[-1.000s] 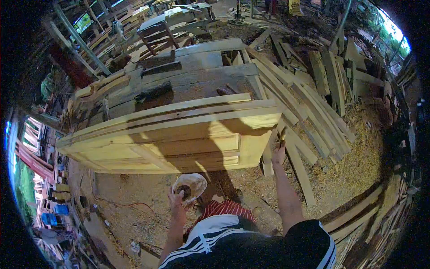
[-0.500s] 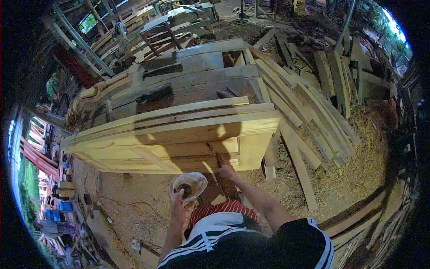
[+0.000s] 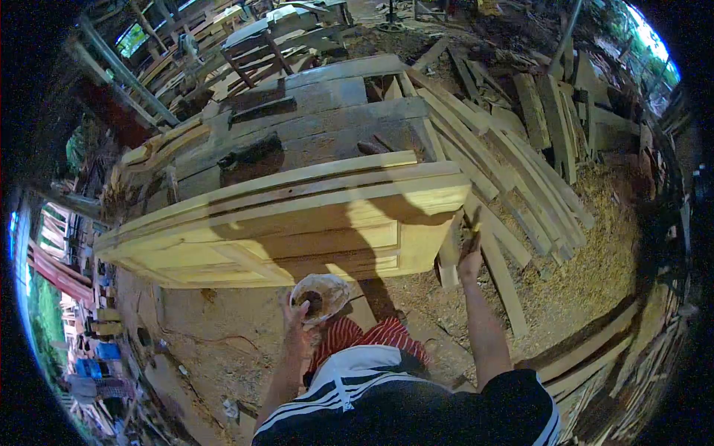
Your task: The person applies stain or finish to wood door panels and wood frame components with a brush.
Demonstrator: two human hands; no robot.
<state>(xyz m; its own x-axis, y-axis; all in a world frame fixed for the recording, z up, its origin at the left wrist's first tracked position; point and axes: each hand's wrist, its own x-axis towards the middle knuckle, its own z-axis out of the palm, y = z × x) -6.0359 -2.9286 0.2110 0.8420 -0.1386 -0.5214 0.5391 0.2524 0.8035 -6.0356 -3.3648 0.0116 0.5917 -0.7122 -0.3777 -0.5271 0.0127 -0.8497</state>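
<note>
Your left hand (image 3: 297,318) is closed around the rim of a small shallow bowl (image 3: 320,294), held low in front of your body and just below the near face of the wooden door panel (image 3: 297,230). Something dark sits inside the bowl; what it is cannot be told. Your right hand (image 3: 470,256) is raised at the right end of the door panel, fingers gripped on a small dark tool (image 3: 473,232) whose kind is too small to make out. The tool sits at, or just beside, the panel's right end; whether it touches the wood cannot be told.

The door panel stands on its long edge, pale and unfinished, with recessed fields on the face toward you. Your shadow falls across the middle of that face. It leans against a heavy grey surface (image 3: 327,126) of rough planks behind it, which carries dark tools or blocks on its top.

To the right of the panel, a spread of long planks (image 3: 513,171) lies fanned across the ground, close to your right hand. Sawdust (image 3: 595,245) covers the floor beyond them. More timber is stacked along the far right and at the lower right edge. A chair frame (image 3: 253,56) stands at the far side, behind the surface. Your striped garment (image 3: 357,372) shows at the bottom of the view.
</note>
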